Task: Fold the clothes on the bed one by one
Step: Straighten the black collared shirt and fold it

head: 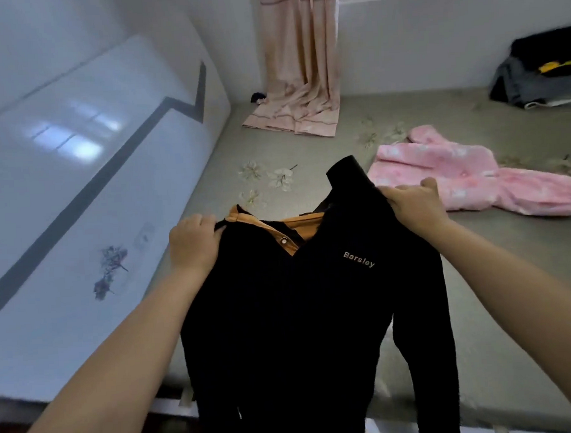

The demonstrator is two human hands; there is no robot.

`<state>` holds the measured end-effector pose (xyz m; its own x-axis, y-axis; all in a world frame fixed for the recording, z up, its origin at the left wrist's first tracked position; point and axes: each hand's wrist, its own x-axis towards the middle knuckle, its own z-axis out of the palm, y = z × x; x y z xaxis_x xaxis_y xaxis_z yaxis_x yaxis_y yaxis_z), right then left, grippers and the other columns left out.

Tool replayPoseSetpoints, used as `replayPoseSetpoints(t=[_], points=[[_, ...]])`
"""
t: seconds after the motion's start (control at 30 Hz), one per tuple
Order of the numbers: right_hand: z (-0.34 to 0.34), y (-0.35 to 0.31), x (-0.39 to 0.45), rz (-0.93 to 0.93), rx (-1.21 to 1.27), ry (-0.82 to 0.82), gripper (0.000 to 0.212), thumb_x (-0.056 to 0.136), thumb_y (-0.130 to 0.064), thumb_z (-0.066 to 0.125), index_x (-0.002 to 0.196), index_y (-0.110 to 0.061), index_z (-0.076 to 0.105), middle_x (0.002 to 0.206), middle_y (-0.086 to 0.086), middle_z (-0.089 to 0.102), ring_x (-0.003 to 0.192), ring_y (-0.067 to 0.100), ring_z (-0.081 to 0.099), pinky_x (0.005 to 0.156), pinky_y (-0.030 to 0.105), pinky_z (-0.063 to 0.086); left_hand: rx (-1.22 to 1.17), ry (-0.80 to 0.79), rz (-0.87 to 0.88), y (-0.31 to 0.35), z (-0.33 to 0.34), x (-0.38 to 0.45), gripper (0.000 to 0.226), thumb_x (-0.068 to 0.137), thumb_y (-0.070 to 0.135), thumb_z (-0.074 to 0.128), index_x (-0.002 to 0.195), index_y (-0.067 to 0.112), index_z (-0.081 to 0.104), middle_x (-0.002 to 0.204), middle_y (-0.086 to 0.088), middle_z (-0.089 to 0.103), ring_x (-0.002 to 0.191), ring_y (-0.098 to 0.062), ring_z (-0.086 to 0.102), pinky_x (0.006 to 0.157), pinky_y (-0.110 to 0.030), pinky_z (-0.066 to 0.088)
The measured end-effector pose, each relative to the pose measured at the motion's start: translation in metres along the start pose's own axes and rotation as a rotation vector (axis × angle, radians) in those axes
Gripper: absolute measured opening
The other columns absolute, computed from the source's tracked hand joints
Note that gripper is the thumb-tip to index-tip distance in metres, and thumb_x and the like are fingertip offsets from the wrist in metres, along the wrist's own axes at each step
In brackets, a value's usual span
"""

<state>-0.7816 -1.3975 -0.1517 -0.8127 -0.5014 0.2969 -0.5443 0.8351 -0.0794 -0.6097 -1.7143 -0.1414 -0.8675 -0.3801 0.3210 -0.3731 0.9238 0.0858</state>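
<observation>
I hold up a black jacket (pixel 302 314) with an orange lining and the word "Barsley" on its chest, over the near edge of the bed (pixel 513 303). My left hand (pixel 193 244) grips its left shoulder. At the jacket's right shoulder, near the raised collar, my right hand (pixel 416 206) grips the cloth. The jacket hangs down towards me, with one sleeve dangling on the right. Behind my right hand a pink fluffy garment (pixel 457 177) lies spread on the grey-green sheet.
A dark pile of clothes (pixel 541 70) with a yellow patch sits at the far right of the bed. A pink curtain (pixel 299 66) hangs down onto the far side. A glossy white headboard (pixel 78 194) runs along the left.
</observation>
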Motion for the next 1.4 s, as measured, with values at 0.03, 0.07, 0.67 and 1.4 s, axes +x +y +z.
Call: replayPoseSetpoints(t=[0.03,0.07,0.67,1.4], points=[[0.022,0.004,0.015,-0.002,-0.018,-0.048,0.028,0.093,-0.022,0.047,0.117,-0.020,0.061,0.081,0.013,0.067,0.074,0.030,0.062,0.078,0.035,0.016,0.011,-0.040,-0.003,-0.001,0.022,0.015,0.032,0.091,0.022,0.053,0.086,-0.009,0.058,0.088,-0.030,0.058,0.085,-0.040,0.053,0.063,-0.040,0.029],[0.044,0.009,0.030,-0.003,-0.035,-0.094,0.027,0.093,-0.021,0.047,0.116,-0.019,0.061,0.082,0.012,0.067,0.073,0.030,0.062,0.078,0.034,0.016,0.012,-0.073,-0.008,-0.002,0.044,0.029,0.033,0.091,0.022,0.052,0.087,-0.010,0.057,0.090,-0.030,0.057,0.087,-0.041,0.053,0.064,-0.041,0.031],[0.298,0.047,0.227,0.369,-0.075,-0.315,0.058,0.093,-0.015,0.041,0.146,-0.016,0.017,0.139,0.020,0.035,0.129,0.032,0.030,0.106,0.046,0.012,-0.102,-0.199,-0.178,-0.006,0.309,0.233,0.047,0.089,0.007,0.045,0.134,-0.002,0.034,0.137,-0.029,0.032,0.128,-0.043,0.027,0.105,-0.048,0.020],[0.311,-0.086,-0.121,0.815,0.068,-0.586,0.037,0.084,-0.025,0.063,0.106,0.004,0.058,0.116,0.023,0.052,0.110,0.039,0.045,0.090,0.048,0.028,-0.161,-0.679,-0.585,-0.010,0.319,-0.080,0.051,0.094,0.024,0.045,0.136,-0.003,0.033,0.127,-0.023,0.047,0.118,-0.037,0.042,0.096,-0.046,0.033]])
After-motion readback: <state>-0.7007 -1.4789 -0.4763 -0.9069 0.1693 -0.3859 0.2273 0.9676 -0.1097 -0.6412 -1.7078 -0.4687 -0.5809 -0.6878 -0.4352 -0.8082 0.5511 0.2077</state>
